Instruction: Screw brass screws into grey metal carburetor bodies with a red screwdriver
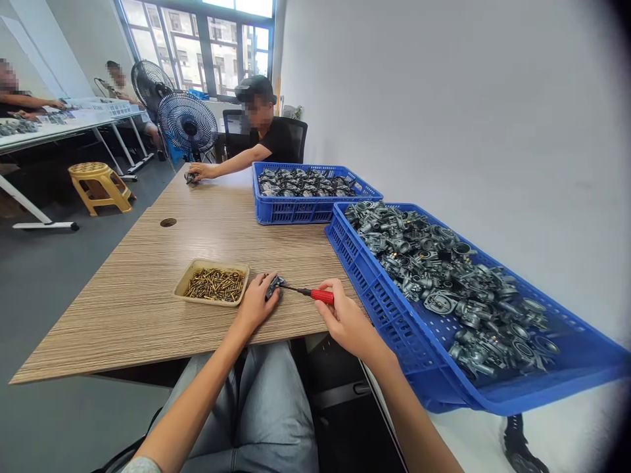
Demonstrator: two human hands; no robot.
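Note:
My left hand (257, 299) is wrapped round a small grey metal carburetor body (276, 285) on the table, which hides much of it. In my right hand (345, 318) is a screwdriver (321, 295) with a red handle, held lying nearly level. Its dark shaft points left and the tip meets the carburetor's right side; the exact contact point is too small to make out. Just left of my left hand sits a cream tray (185, 293) filled with small brass pieces (215, 284).
To my right, a blue crate (394, 328) holds many carburetor bodies (428, 256). Behind it stands another blue crate (296, 211) of similar parts. Across the wooden table (148, 295), a co-worker's hand (202, 171) touches a small part. Fans (187, 125) and a yellow stool (101, 187) stand beyond.

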